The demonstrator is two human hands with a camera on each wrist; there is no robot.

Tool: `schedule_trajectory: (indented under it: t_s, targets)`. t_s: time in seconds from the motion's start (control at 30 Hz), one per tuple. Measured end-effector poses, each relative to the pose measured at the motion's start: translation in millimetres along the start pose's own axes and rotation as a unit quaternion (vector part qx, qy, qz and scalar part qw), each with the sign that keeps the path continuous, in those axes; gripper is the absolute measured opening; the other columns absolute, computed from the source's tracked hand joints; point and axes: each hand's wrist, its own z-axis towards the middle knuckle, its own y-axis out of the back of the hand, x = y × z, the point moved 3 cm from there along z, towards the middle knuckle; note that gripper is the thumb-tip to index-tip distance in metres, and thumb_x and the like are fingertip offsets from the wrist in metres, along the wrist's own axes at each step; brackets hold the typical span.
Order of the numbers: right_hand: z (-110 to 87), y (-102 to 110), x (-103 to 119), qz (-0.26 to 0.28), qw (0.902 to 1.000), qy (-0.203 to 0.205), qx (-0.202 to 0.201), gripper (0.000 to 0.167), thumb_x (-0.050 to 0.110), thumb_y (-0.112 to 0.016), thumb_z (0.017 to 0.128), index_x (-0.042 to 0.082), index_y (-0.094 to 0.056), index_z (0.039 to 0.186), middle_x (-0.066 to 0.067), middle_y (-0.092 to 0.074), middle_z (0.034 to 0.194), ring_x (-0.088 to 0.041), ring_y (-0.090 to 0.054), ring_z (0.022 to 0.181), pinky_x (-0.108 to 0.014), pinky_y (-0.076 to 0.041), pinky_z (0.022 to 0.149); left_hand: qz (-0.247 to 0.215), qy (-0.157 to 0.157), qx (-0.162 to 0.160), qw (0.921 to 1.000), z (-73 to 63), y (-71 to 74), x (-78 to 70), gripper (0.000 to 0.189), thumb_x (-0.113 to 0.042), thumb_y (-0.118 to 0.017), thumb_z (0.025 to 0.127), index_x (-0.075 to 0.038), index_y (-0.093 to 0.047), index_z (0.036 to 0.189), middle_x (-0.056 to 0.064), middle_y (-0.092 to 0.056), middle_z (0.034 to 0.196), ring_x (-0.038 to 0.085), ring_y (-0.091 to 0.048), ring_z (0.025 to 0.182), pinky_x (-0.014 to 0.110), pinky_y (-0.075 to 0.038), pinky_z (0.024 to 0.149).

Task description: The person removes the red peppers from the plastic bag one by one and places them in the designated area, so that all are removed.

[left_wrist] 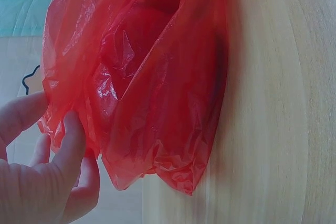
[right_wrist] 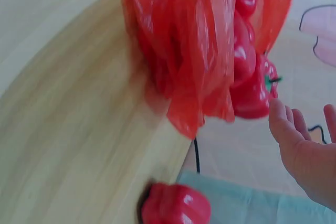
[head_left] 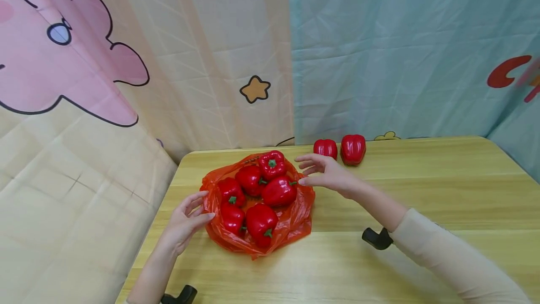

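Observation:
A red plastic bag point(head_left: 297, 224) stands wide open on the table, with several red bell peppers point(head_left: 261, 222) with green stems inside. At the bag's left rim is my left hand point(head_left: 185, 224), thumb and fingers spread apart with the fingertips right at the plastic. My right hand point(head_left: 329, 175) hovers by the upper right rim, its fingers extended and nothing in them. Beside its fingertips lie a pepper lying sideways point(head_left: 280, 191) and, farther back, one piled highest point(head_left: 272, 164). In the left wrist view, the bag's side point(left_wrist: 157, 93) hides most of the peppers.
Two more red peppers, one partly behind my right hand point(head_left: 325, 148) and one to its right point(head_left: 353, 149), stand near the table's back edge. The wooden table point(head_left: 422, 186) stretches to the right. A patterned curtain point(head_left: 379, 50) hangs behind it.

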Motion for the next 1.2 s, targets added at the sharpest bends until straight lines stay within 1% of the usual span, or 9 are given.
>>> schedule_trajectory:
  t_s: [0.17,0.3,0.5,0.6,0.77,0.87,1.03,1.2]
  targets:
    - [3.9,-25.1,-2.0,0.012,0.9993,0.003,0.035,0.057,0.014,-0.070,0.081,0.003,-0.048,0.132,-0.023,-0.049,0.126,-0.038,-0.050,0.110,-0.042,-0.054,0.079,-0.002,-0.002,0.001,1.0000,0.0,-0.2,0.4,0.057,0.004,-0.059,0.086,-0.003,-0.035,0.137,0.017,-0.033,0.134,0.010,-0.058,0.097,0.026,-0.053,0.081]
    - [6.3,-43.2,-3.6,0.015,0.9981,0.001,0.060,0.054,0.014,-0.069,0.081,0.004,-0.049,0.130,-0.020,-0.051,0.124,-0.034,-0.051,0.110,-0.040,-0.053,0.081,-0.002,-0.001,0.001,1.0000,0.3,-0.1,1.0,0.057,0.005,-0.059,0.085,-0.003,-0.035,0.137,0.017,-0.033,0.134,0.010,-0.057,0.097,0.026,-0.053,0.081]
    - [9.9,-65.9,-3.8,0.002,0.9967,0.004,0.082,0.050,0.014,-0.071,0.081,0.004,-0.053,0.126,-0.018,-0.053,0.121,-0.034,-0.052,0.108,-0.035,-0.054,0.079,-0.002,0.000,0.002,1.0000,0.7,-0.1,1.4,0.057,0.005,-0.059,0.085,-0.003,-0.035,0.137,0.017,-0.033,0.134,0.010,-0.057,0.097,0.026,-0.053,0.081]
    - [11.1,-74.9,-3.8,-0.014,0.9964,0.003,0.084,0.047,0.014,-0.072,0.080,0.006,-0.055,0.123,-0.017,-0.054,0.120,-0.032,-0.052,0.107,-0.034,-0.054,0.077,-0.002,-0.002,0.002,1.0000,1.1,-0.2,1.4,0.057,0.005,-0.059,0.085,-0.003,-0.035,0.136,0.017,-0.032,0.134,0.010,-0.057,0.097,0.026,-0.053,0.081]
    - [11.5,-88.9,-5.6,-0.041,0.9954,-0.002,0.087,0.044,0.016,-0.073,0.079,0.010,-0.059,0.120,-0.015,-0.055,0.119,-0.030,-0.053,0.106,-0.033,-0.054,0.079,-0.002,-0.001,0.001,1.0000,1.5,0.0,1.6,0.056,0.005,-0.060,0.085,-0.004,-0.037,0.135,0.017,-0.032,0.134,0.010,-0.057,0.097,0.026,-0.053,0.081]
    - [11.4,-95.9,-7.7,-0.056,0.9947,0.001,0.086,0.043,0.017,-0.073,0.079,0.009,-0.059,0.119,-0.014,-0.056,0.117,-0.027,-0.053,0.105,-0.032,-0.053,0.080,-0.002,0.000,0.003,1.0000,1.7,-0.1,1.7,0.056,0.005,-0.060,0.085,-0.004,-0.036,0.135,0.017,-0.032,0.135,0.010,-0.057,0.098,0.026,-0.053,0.081]
    - [10.0,-103.8,-9.2,-0.110,0.9909,0.023,0.074,0.044,0.021,-0.075,0.077,0.009,-0.060,0.117,-0.008,-0.057,0.114,-0.023,-0.054,0.102,-0.029,-0.051,0.078,-0.003,0.000,0.006,1.0000,1.9,-0.4,1.8,0.057,0.005,-0.059,0.085,-0.004,-0.035,0.136,0.016,-0.033,0.134,0.009,-0.058,0.097,0.026,-0.053,0.081]
    - [6.9,-111.8,-12.0,-0.172,0.9836,0.022,0.051,0.048,0.031,-0.078,0.072,0.015,-0.062,0.114,-0.002,-0.055,0.113,-0.018,-0.050,0.103,-0.026,-0.050,0.075,-0.008,-0.003,0.010,0.9999,1.6,-1.0,1.9,0.057,0.005,-0.059,0.085,-0.003,-0.034,0.136,0.016,-0.034,0.132,0.009,-0.059,0.097,0.026,-0.053,0.081]
